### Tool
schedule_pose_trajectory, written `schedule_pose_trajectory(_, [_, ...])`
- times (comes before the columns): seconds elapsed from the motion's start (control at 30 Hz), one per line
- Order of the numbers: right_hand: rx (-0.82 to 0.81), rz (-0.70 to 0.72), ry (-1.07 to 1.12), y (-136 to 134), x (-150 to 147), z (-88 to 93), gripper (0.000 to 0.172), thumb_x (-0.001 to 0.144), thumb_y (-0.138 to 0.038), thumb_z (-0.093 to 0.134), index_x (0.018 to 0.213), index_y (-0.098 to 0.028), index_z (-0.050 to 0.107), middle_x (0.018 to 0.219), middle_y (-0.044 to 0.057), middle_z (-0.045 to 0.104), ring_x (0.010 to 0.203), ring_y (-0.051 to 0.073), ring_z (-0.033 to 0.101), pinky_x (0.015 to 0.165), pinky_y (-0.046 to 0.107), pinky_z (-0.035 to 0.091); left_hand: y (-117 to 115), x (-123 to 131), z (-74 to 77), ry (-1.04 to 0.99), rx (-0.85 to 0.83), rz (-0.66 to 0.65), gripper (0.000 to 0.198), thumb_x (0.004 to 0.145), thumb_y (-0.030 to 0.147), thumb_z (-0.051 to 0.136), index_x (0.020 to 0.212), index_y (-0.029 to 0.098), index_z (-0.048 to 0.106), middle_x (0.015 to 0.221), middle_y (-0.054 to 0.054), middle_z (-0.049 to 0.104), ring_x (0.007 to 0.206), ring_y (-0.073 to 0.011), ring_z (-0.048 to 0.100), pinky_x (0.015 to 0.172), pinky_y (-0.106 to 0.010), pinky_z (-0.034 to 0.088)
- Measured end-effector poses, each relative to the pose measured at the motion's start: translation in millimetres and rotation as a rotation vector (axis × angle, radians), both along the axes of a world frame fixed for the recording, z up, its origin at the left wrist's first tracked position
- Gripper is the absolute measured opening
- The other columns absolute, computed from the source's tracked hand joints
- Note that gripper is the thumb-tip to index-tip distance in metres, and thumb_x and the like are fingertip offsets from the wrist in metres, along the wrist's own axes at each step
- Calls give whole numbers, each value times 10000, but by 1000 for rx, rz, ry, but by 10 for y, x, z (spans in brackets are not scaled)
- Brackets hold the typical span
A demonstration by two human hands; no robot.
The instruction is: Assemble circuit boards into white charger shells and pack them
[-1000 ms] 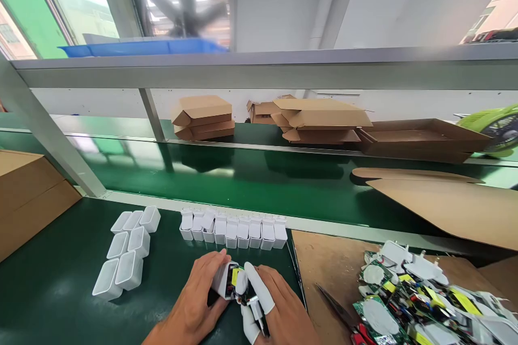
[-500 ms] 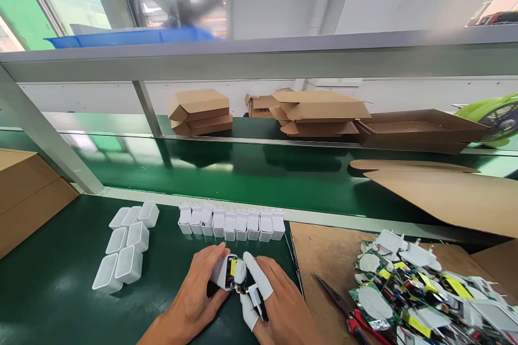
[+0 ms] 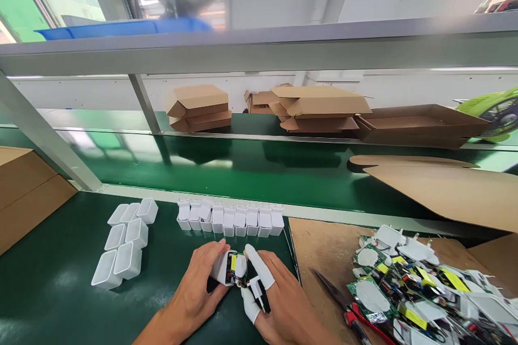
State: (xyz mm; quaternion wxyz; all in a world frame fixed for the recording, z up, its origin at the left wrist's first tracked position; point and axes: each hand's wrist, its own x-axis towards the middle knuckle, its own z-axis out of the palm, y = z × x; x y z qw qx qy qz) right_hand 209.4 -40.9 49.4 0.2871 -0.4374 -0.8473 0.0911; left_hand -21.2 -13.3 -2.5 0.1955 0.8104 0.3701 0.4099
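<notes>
My left hand (image 3: pixel 201 275) is closed around a small white plastic housing (image 3: pixel 219 268). At the housing's open end sits a circuit board assembly (image 3: pixel 239 268) with a yellow-wrapped part and a white rounded piece; I cannot tell how deep it is in the housing. My right hand (image 3: pixel 279 294), with white finger cots (image 3: pixel 259 268) on thumb and forefinger, grips the assembly's other side, where a white plug-like piece (image 3: pixel 256 287) shows. Just beyond my hands stands a row of small white housings (image 3: pixel 229 222). More open white housings (image 3: pixel 128 260) are grouped to the left.
On a brown board (image 3: pixel 319 245) at right lie red-handled pliers (image 3: pixel 343 302) and a heap of circuit board assemblies (image 3: pixel 416 285). A large carton (image 3: pixel 30 197) stands at far left. Cardboard boxes (image 3: pixel 321 108) rest behind the green surface (image 3: pixel 243 172), under a metal beam (image 3: pixel 259 48).
The view has shifted slightly. Both hands keep their hold on the housing and the circuit board assembly, and the white plug-like piece has turned a little.
</notes>
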Motion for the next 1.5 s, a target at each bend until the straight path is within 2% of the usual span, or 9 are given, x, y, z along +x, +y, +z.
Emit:
schedule_pose_trajectory(0.13, [15,-5,11,0,-4,-1,787,859,-59,458,1608,-164,242,1282,172,622,1126,334,614,936,502,629,7,-4,-7,-10,-13,-8,718,1024,209,622,1634,304,255,1441,-146,589,1338,-316,578,1110,-500,530])
schedule_pose_trajectory(0.27, [20,13,14,-13,1,-26,827,802,-41,482,1593,-157,270,1301,170,621,1163,342,600,973,514,614,4,5,12,-22,14,-7,701,1029,208,617,1629,300,266,1424,-143,598,1322,-307,590,1101,-484,534])
schedule_pose_trajectory(0.57, [45,37,24,8,20,-26,829,828,-66,466,1615,-171,227,1310,165,622,1174,333,616,976,496,609,23,30,37,-30,51,-6,659,1047,224,595,1623,284,281,1390,-146,620,1302,-298,605,1089,-466,542])
schedule_pose_trajectory(0.83, [91,36,-5,-9,31,107,897,797,-47,470,1642,-176,197,1291,151,646,1153,316,642,966,446,613,11,6,-25,-26,17,-12,686,1040,237,614,1632,275,269,1424,-157,609,1330,-308,594,1101,-476,542])
schedule_pose_trajectory(0.97, [124,33,3,-7,26,105,812,852,-66,443,1628,-151,221,1303,165,643,1168,321,635,962,457,618,2,4,-48,-31,-15,0,678,1038,258,624,1625,273,284,1431,-159,605,1336,-310,594,1099,-478,549])
schedule_pose_trajectory(1.13, [91,10,18,-7,25,26,735,895,-69,430,1606,-145,264,1272,166,650,1141,306,640,941,446,628,2,12,-43,-52,5,-7,661,1043,273,625,1617,268,297,1419,-158,610,1316,-309,604,1083,-478,561])
schedule_pose_trajectory(1.37, [42,25,49,-3,41,-36,872,802,-34,476,1630,-182,245,1316,145,632,1191,312,607,997,464,604,3,19,-5,-44,0,-17,683,1033,244,637,1618,269,286,1412,-158,609,1313,-312,598,1092,-499,549])
schedule_pose_trajectory(1.5, [53,25,38,-7,45,-29,886,803,-45,490,1639,-171,224,1310,154,636,1180,317,621,985,462,613,3,19,-6,-50,0,-34,701,1029,243,648,1624,262,277,1417,-156,604,1316,-314,590,1096,-503,543])
